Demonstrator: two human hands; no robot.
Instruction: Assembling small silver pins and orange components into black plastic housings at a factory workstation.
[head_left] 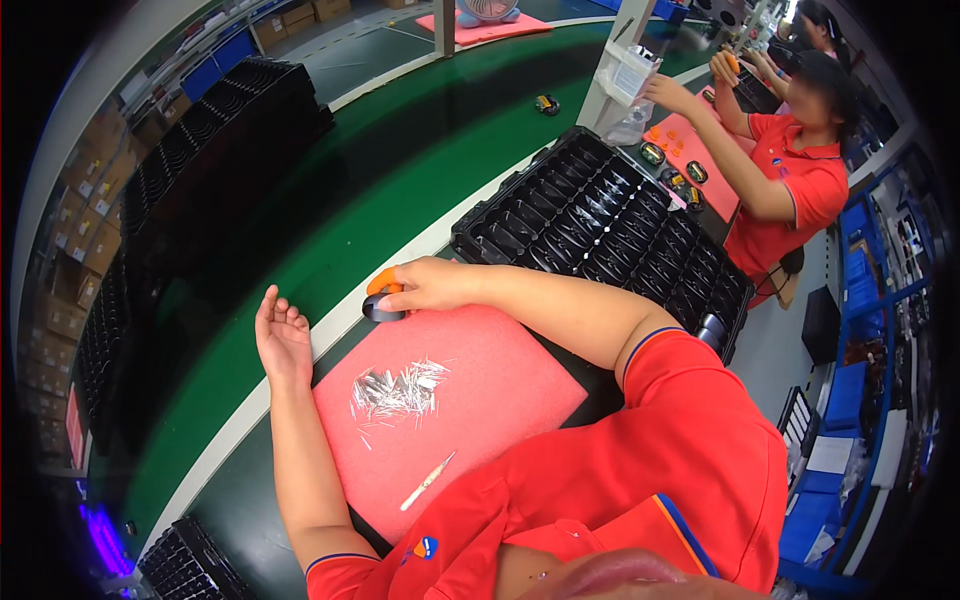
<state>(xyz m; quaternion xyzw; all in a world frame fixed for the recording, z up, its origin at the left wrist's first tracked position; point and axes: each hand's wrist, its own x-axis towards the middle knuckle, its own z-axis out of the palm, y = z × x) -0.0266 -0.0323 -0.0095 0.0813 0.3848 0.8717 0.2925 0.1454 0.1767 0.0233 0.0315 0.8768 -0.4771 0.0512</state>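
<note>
The right hand (425,285) grips an orange-and-black part (383,298) at the mat's (520,390) edge; it could slip off; the left hand (283,335) rests open, fingers released (pins (398,390) scatter easily).

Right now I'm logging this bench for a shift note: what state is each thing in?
Left hand: open, palm up, holding nothing, at the mat's edge.
Right hand: fingers closed on the orange-and-dark part.
Orange-and-dark part: held at the mat's far corner.
Metal pins: loose heap on the mat.
Tweezers: lying flat, untouched.
Pink mat: flat on the bench.
Black tray: slots look mostly unfilled.
</note>
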